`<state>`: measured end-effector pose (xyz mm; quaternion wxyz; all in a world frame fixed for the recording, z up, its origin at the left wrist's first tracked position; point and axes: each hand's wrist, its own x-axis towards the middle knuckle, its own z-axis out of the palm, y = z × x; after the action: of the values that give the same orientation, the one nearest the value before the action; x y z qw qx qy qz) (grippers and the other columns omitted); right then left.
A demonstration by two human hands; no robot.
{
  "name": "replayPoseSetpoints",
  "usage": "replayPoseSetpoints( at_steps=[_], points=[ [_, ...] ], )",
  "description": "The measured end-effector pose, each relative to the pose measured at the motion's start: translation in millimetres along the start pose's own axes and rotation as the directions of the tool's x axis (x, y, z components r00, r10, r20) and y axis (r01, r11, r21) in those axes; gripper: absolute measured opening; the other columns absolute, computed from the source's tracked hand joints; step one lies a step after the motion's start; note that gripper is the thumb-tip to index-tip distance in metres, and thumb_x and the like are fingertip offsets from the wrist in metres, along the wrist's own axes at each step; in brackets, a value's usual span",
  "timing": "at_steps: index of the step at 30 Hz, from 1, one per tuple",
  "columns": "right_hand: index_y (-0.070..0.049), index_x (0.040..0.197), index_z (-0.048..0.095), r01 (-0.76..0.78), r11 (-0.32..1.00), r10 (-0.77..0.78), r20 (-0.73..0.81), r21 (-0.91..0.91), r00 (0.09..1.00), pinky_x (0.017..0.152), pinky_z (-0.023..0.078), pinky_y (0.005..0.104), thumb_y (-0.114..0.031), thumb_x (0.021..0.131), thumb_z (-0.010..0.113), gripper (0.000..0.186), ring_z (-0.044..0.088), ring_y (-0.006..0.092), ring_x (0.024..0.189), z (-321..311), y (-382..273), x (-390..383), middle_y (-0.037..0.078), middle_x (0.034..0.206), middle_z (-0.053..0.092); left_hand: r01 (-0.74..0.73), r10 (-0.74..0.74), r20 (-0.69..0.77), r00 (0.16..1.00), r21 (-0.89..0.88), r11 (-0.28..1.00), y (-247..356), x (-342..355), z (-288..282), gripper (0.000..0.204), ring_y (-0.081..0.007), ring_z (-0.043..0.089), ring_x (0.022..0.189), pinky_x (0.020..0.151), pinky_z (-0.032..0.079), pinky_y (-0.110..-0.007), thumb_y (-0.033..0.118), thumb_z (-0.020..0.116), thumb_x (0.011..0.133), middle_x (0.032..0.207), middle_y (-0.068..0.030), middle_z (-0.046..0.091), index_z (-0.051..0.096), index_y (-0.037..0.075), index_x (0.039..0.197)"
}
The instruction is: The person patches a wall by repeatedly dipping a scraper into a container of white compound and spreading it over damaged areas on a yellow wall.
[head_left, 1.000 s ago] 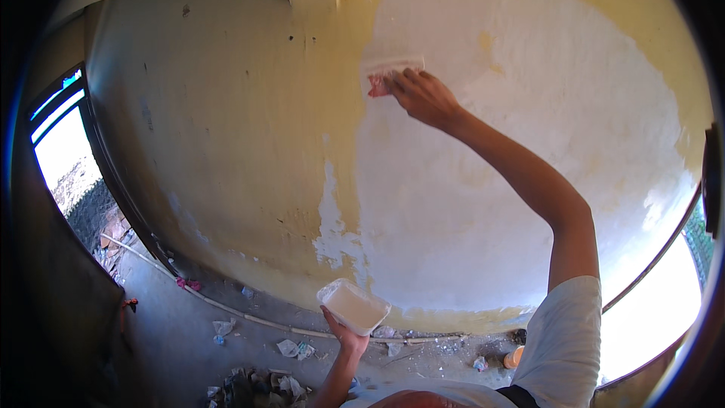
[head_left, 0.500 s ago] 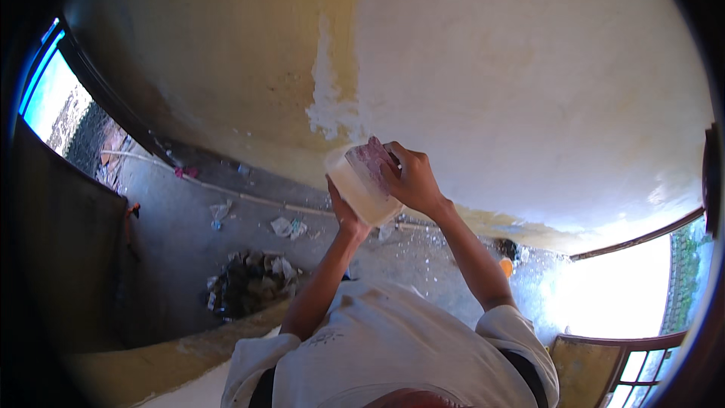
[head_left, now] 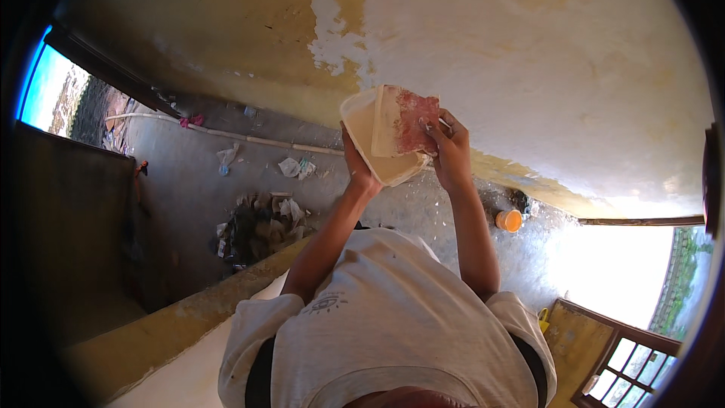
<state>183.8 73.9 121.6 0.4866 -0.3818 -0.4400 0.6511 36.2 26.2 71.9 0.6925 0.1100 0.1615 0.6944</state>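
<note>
My left hand (head_left: 362, 175) is closed around the underside and left edge of a pale plastic tub (head_left: 388, 175), which is tilted in front of my chest. Cream-coloured paste coats its inside. My right hand (head_left: 454, 153) grips a flat reddish scraper (head_left: 418, 122), thumb on its face. The scraper's left part carries cream paste and lies over the tub's mouth. Just beyond both hands rises a wall (head_left: 483, 53), coated whitish on the right and old yellow on the left, with a ragged pale patch (head_left: 329, 26) between.
A long pale pole (head_left: 257, 138) runs along the floor near the wall's foot. Plastic scraps (head_left: 290, 167) and a heap of rubbish (head_left: 264, 219) lie to the left. An orange bucket (head_left: 510, 220) stands at the right. A low yellow ledge (head_left: 189, 298) passes behind me.
The tub and both hands have shifted up in the picture. The scraper, earlier slanted across the tub, now shows its face broadly, its pasted side over the opening. My view has tilted.
</note>
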Motion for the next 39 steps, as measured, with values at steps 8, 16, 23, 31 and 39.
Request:
replayPoseSetpoints(
  at_steps=[8,16,23,31,39],
  points=[
    [0.004,0.132,0.053,-0.145,0.807,0.117,0.086,0.573,0.989,0.097,0.059,0.0336,0.000,0.099,0.054,0.033,0.068,0.0204,0.114,-0.3,3.6,-20.6,0.014,0.126,0.067,-0.137,0.136,-0.014,0.991,-0.105,0.985,-15.3,22.7,-8.5,0.078,-0.0327,0.054,0.136,0.111,0.047,-0.050,0.068,0.030,0.102,0.150,-0.0128,0.052,0.041,0.012,0.155],
    [0.001,0.119,0.064,0.180,0.878,-0.251,0.107,0.445,0.962,0.086,0.061,0.0306,-0.007,0.101,0.058,0.021,0.070,0.0161,0.102,38.5,-155.9,68.2,0.008,0.113,0.072,-0.269,0.277,0.026,0.961,-0.159,0.950,8.1,42.9,10.0,0.058,-0.0234,0.056,0.130,0.108,0.049,-0.045,0.060,0.037,0.106,0.144,0.0005,0.056,0.049,0.021,0.148],
    [0.001,0.104,0.070,0.755,-0.056,-0.962,0.239,-0.653,0.135,0.061,0.050,0.0358,-0.016,0.101,0.062,0.019,0.059,0.0177,0.058,136.1,-392.1,154.2,0.005,0.063,0.064,-0.370,0.369,-0.031,0.929,-0.119,0.921,30.2,39.2,-2.5,0.060,-0.0229,0.057,0.129,0.108,0.048,-0.045,0.063,0.039,0.104,0.139,0.0014,0.058,0.049,0.022,0.147],
    [-0.007,0.122,0.069,-0.008,-0.912,-0.405,0.902,-0.411,-0.150,0.077,0.061,0.0409,-0.006,0.093,0.056,0.032,0.071,0.0292,0.101,220.3,-482.1,232.4,0.013,0.110,0.073,-0.384,0.377,-0.071,0.923,-0.134,0.914,39.7,29.3,-35.5,0.062,-0.0226,0.057,0.129,0.108,0.048,-0.044,0.065,0.040,0.103,0.139,0.0016,0.058,0.049,0.022,0.147],
    [-0.003,0.129,0.064,0.011,-0.951,-0.297,0.926,-0.308,0.234,0.079,0.063,0.0376,-0.006,0.091,0.057,0.039,0.070,0.0291,0.106,184.5,-393.6,222.2,0.018,0.120,0.069,-0.393,0.380,-0.121,0.917,-0.119,0.912,42.6,23.1,-40.7,0.064,-0.0229,0.054,0.133,0.110,0.047,-0.046,0.067,0.038,0.103,0.142,0.0024,0.056,0.048,0.024,0.149]
  ],
)
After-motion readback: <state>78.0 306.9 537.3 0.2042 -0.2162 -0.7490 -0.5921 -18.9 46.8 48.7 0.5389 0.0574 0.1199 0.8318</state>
